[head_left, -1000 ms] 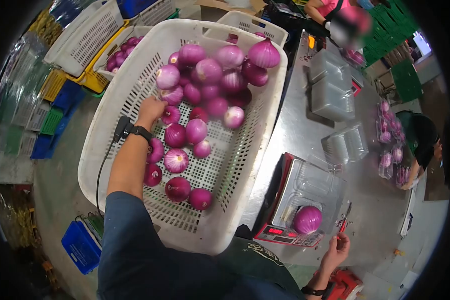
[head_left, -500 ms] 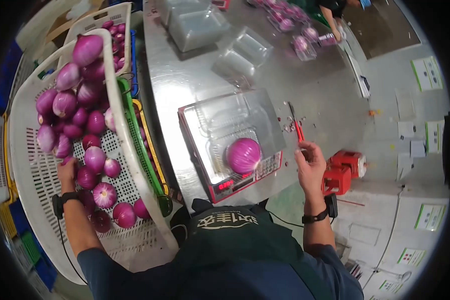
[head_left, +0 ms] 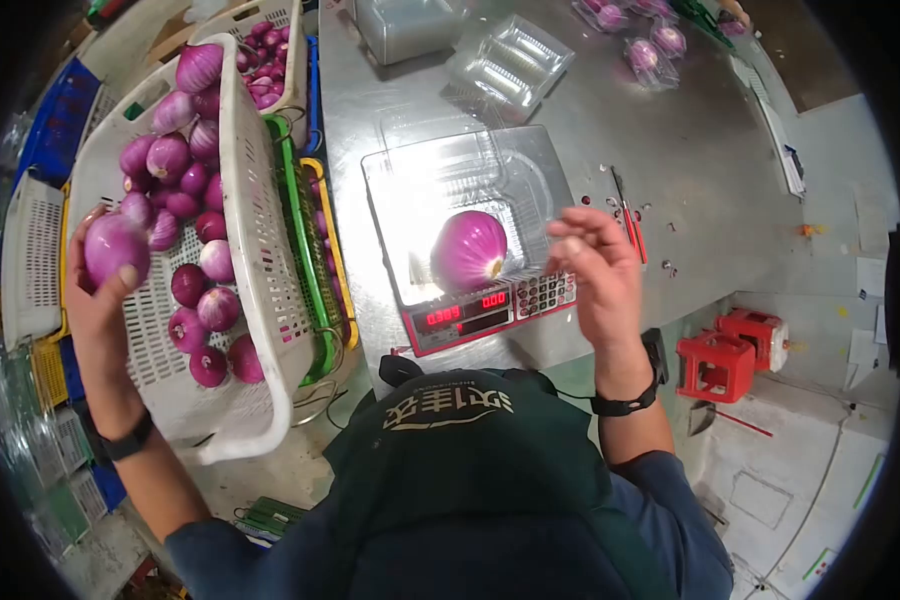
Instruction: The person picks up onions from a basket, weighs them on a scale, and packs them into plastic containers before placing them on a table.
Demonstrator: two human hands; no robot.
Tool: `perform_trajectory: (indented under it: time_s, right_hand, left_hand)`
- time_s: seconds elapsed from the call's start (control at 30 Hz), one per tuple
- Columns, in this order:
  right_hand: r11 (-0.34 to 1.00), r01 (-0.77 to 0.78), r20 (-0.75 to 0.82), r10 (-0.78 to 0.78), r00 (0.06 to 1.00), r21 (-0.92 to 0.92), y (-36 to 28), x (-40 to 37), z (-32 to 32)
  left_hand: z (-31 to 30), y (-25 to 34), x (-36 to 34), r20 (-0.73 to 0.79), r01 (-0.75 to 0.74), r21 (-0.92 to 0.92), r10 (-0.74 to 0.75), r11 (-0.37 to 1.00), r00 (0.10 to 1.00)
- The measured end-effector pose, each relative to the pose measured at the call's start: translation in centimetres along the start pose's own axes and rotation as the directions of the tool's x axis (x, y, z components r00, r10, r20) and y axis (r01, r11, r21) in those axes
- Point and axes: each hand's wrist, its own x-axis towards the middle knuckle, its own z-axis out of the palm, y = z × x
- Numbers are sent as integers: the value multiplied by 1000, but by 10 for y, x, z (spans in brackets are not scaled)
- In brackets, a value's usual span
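My left hand [head_left: 98, 315] is closed around a red onion [head_left: 117, 246], raised at the left side of the white crate [head_left: 232, 190]. Several other red onions [head_left: 217, 309] lie in that crate. On the metal table, a clear plastic clamshell box [head_left: 500, 165] rests with its lid unfolded on a digital scale [head_left: 417, 335] with a lit red display. One large red onion [head_left: 473, 248] sits in the box. My right hand [head_left: 605, 275] hovers beside the scale's keypad, holding nothing, its slightly blurred fingers curled but apart.
Stacked clear boxes [head_left: 410, 30] and a loose clear box [head_left: 518, 62] stand farther back on the table. Red-handled tools [head_left: 634, 235] lie to the right among onion scraps. Packed onions [head_left: 650, 58] are at the far right. Red stools [head_left: 715, 365] stand on the floor.
My left hand has lifted a red onion out of the pile, towards the crate's left side. My right hand has shifted left, closer to the scale. The camera view has also shifted.
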Motion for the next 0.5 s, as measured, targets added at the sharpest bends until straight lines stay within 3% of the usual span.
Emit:
perform_trajectory:
  time_s: [0.03, 0.1, 0.13, 0.17, 0.2, 0.23, 0.3, 0.37, 0.4, 0.43, 0.5]
  right_hand:
    - [993, -58, 144, 43, 989, 101, 0, -1, 7]
    - [976, -175, 390, 111, 914, 132, -7, -4, 29]
    - [962, -183, 545, 44, 837, 204, -3, -5, 34]
    - [913, -361, 599, 183, 780, 191, -17, -11, 45]
    - [856, -411, 668, 108, 736, 314, -17, -18, 49]
    - [822, -448, 679, 105, 726, 352, -22, -24, 53]
    - [928, -286, 559, 110, 822, 239, -27, -27, 38]
    - [820, -498, 507, 312, 804, 284, -26, -18, 5]
    - [828, -440, 370, 311, 876, 347, -22, -16, -11]
    - [831, -435, 373, 303, 877, 347, -18, -10, -28]
    - [901, -286, 196, 232, 953, 325, -10, -1, -58]
  left_hand:
    - [24, 22, -16, 10, -85, 17, 85, 996, 996]
    - [92, 75, -54, 124, -159, -83, 168, 984, 978]
    - [120, 82, -72, 179, -183, -145, 207, 972, 962]
    - [155, 89, -87, 205, -220, -227, 268, 949, 942]
    - [179, 99, -93, 304, -303, -107, 321, 947, 897]
    - [200, 108, -96, 403, -390, 7, 354, 921, 844]
    - [247, 111, -97, 468, -515, 39, 440, 856, 767]
    - [271, 114, -104, 429, -362, 72, 299, 930, 853]
    - [280, 107, -103, 322, -439, 101, 388, 893, 863]
    - [287, 95, -107, 255, -346, 190, 294, 919, 921]
    - [305, 54, -112, 145, -232, 374, 190, 898, 971]
